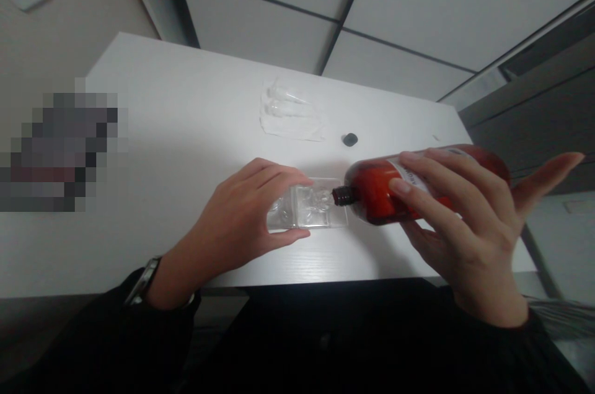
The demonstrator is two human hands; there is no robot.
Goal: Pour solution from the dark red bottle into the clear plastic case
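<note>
An office — white desk (186, 121), grey partition panels (534, 115).

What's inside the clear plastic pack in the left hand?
Clear moulded plastic shapes show through the clear pack; the left hand covers the rest, so what lies there cannot be seen.

The bottle (372, 196) is smooth, glossy amber plastic; its label (411, 178) appears to be matt paper, and its cap (343, 196) is ribbed dark plastic. The moulded tray (309, 211) is clear, smooth, shiny plastic. The bag (290, 124) is thin, clear, creased plastic film with a soft sheen. The table (186, 134) has a smooth white laminate finish with a satin sheen. The cuff (93, 332) is matt black cloth.
</note>
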